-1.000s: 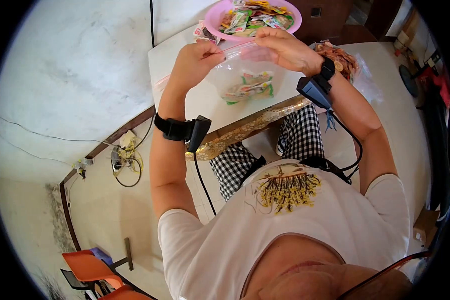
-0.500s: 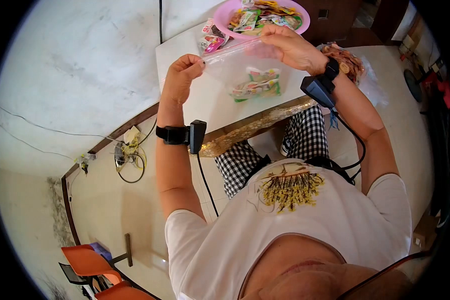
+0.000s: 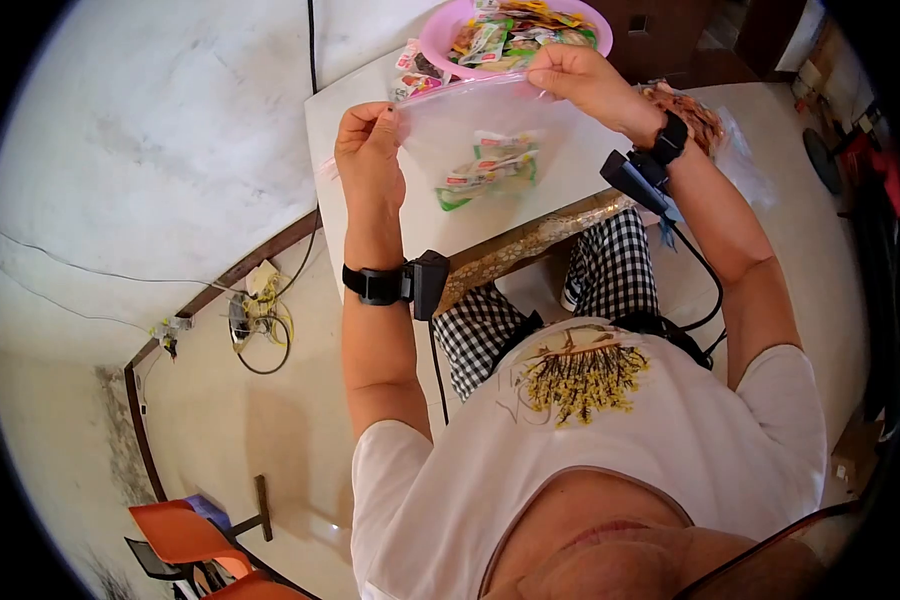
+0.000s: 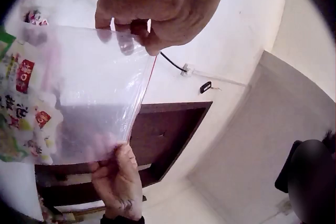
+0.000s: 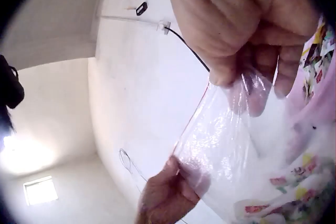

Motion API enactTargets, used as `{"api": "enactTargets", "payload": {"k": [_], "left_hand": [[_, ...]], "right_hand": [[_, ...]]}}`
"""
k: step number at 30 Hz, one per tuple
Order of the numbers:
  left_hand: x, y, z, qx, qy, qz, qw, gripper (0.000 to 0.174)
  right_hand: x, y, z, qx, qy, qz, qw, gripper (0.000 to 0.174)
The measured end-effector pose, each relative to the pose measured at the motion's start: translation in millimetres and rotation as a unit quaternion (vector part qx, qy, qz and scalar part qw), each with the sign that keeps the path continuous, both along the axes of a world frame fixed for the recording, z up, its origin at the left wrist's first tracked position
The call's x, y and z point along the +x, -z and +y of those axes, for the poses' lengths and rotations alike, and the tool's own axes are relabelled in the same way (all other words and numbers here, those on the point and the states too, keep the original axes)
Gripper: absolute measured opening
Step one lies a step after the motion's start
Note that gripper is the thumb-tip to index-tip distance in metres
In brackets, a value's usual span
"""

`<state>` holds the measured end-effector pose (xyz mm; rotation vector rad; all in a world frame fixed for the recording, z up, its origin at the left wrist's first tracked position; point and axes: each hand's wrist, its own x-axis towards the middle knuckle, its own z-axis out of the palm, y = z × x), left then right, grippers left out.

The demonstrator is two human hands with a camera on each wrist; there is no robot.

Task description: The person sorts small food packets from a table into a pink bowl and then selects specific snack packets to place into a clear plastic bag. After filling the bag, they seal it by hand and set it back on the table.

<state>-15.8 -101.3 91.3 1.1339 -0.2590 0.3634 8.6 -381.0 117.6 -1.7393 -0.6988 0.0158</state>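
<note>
Stretched between both hands is a clear zip bag (image 3: 460, 118) with a reddish line along its top edge. Several small snack packets (image 3: 495, 170), white and green with red labels, lie in its lower part. My left hand (image 3: 370, 150) pinches one top corner between thumb and fingers. At the other top corner, my right hand (image 3: 590, 88) pinches the same edge. From the left wrist view, the bag (image 4: 100, 77) looks flat near its mouth, with the packets (image 4: 26, 103) at the far end. Fingers of the right hand (image 5: 247, 29) show through the film in the right wrist view.
A pink basin (image 3: 429, 42) heaped with similar packets stands at the back of the white table (image 3: 565, 170). Loose packets (image 3: 415, 85) lie beside it. To the right is a clear bag of brownish packets (image 3: 705, 130). An orange chair (image 3: 175, 530) stands lower left.
My hands have moved apart, the left one to the left and down, the right one slightly right and up. The bag's top edge is now pulled wide between them.
</note>
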Motion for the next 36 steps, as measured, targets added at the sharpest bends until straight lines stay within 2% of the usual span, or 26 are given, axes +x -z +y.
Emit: {"api": "enactTargets", "payload": {"k": [3,8,13,16,18,21,24,25,29,31,33,35,36], "left_hand": [[-2.9,-4.7,-5.2,-0.026,0.025,0.018,0.999,0.002],[-7.1,-4.9,-7.9,-0.009,-0.010,0.039,0.999,0.001],[-6.8,-3.0,-9.3,-0.035,-0.009,0.037,0.999,0.002],[-6.4,-3.1,-11.2,-0.039,-0.009,0.031,0.999,0.002],[-5.0,-1.3,-12.5,-0.023,-0.009,0.020,0.999,0.002],[-2.0,1.2,-13.3,-0.020,-0.013,0.019,1.000,0.002],[-11.7,-5.1,-15.0,0.014,-0.037,0.029,0.999,0.003],[-11.4,-4.0,-13.1,0.009,-0.030,0.025,0.999,0.003],[-11.7,-5.8,-14.4,0.013,-0.007,0.023,1.000,0.003],[-4.9,-1.1,-15.9,0.014,0.014,-0.005,1.000,0.003],[0.0,1.2,-13.0,0.059,0.071,-0.057,0.994,0.008],[-23.0,-14.9,-37.3,0.109,0.006,-0.006,0.994,0.021],[-28.2,-13.1,-38.9,0.130,0.055,-0.026,0.990,0.027]], "right_hand": [[8.1,2.7,-2.4,-0.053,0.019,-0.022,0.998,0.016],[18.7,4.8,-9.4,-0.134,0.034,-0.127,0.982,0.019],[20.3,-22.8,-20.3,-0.252,0.038,-0.202,0.946,0.018],[13.6,-38.5,12.9,-0.151,0.107,-0.366,0.912,0.018],[6.1,-39.4,47.2,-0.227,0.108,-0.368,0.895,0.023],[0.8,-20.4,77.3,-0.214,0.077,-0.418,0.879,0.024],[10.9,-24.0,71.4,-0.244,0.021,-0.329,0.912,0.030],[8.8,-26.2,62.2,-0.250,0.040,-0.342,0.905,0.032],[7.2,-27.7,37.6,-0.272,0.018,-0.287,0.918,0.029],[17.9,-22.5,30.4,-0.206,-0.024,-0.351,0.913,0.029],[20.1,-22.0,14.4,-0.167,-0.038,-0.371,0.913,0.026],[-5.2,-34.8,-24.2,-0.166,-0.015,-0.343,0.924,0.021],[-23.2,-48.2,-46.4,-0.177,0.004,-0.327,0.928,0.019]]}}
